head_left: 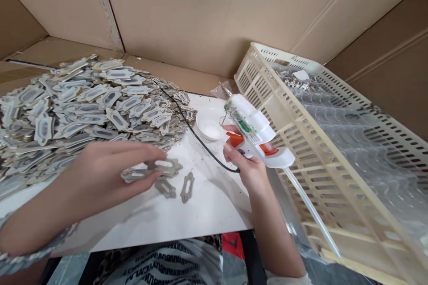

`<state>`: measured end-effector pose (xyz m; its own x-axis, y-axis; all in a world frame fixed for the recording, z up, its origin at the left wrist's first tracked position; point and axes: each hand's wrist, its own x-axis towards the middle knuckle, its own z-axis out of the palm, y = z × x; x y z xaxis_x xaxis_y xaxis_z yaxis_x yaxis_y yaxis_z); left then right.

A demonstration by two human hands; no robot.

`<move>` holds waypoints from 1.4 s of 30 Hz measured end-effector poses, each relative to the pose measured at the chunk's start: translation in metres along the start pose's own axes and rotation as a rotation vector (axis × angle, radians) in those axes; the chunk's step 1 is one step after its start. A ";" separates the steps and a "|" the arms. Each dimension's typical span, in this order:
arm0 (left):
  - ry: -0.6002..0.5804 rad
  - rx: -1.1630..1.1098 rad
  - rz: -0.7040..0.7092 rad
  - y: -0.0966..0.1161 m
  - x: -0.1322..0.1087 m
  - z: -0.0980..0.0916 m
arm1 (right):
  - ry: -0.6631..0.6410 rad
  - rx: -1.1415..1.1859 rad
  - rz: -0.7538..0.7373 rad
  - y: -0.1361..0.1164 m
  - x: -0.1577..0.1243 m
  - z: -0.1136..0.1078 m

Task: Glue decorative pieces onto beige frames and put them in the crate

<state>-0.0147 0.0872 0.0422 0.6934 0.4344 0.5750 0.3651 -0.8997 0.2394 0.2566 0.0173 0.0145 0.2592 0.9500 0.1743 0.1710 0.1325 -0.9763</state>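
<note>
My right hand [243, 158] is wrapped round the handle of a white hot glue gun [249, 120] with an orange trigger. Its nozzle points up and away, and a clear glue stick [312, 211] juts from the back. My left hand [120, 173] pinches a small grey frame-shaped plate [169, 167] between thumb and fingers, just above the white tabletop [207, 205]. Below and beside it lie similar loose plates, one of them a separate plate [187, 187] to the right. A large pile of these plates [90, 107] is heaped behind my left hand.
A white round dish [209, 124] sits behind the glue gun. The black cord [200, 139] crosses the tabletop. To the right, a cream plastic crate [301, 147] holds clear wavy plastic trays [361, 142] and small metal parts. Cardboard walls [200, 18] enclose the back.
</note>
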 end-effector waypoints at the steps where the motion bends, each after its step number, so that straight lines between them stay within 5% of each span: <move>1: 0.062 0.037 -0.004 -0.001 0.010 -0.004 | -0.017 -0.017 -0.006 -0.002 0.000 0.000; 6: 0.274 0.210 -0.215 -0.004 0.034 -0.014 | -0.007 -0.234 -0.121 -0.006 0.002 -0.001; 19: 0.340 0.264 0.068 -0.029 0.002 0.005 | -0.229 -0.369 -0.308 0.009 -0.012 0.009; 25: 0.127 0.329 0.116 -0.022 0.005 -0.008 | -0.185 -0.390 -0.345 0.007 -0.011 0.013; 29: 0.150 0.206 0.000 -0.016 0.013 -0.012 | -0.036 -0.434 -0.346 0.008 -0.010 0.008; 31: 0.114 0.065 -0.034 -0.016 0.014 -0.003 | 0.098 -0.428 -0.299 0.011 -0.009 0.004; 37: -0.259 -0.194 0.088 -0.011 0.005 0.049 | 0.314 -0.072 -0.215 0.017 -0.004 -0.005; 42: -0.248 -0.041 0.059 -0.008 0.001 0.076 | 0.432 0.259 -0.031 0.007 0.001 0.009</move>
<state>0.0303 0.0978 -0.0180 0.8458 0.3737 0.3808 0.2972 -0.9227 0.2454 0.2498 0.0215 0.0072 0.6369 0.7478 0.1875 -0.0426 0.2769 -0.9599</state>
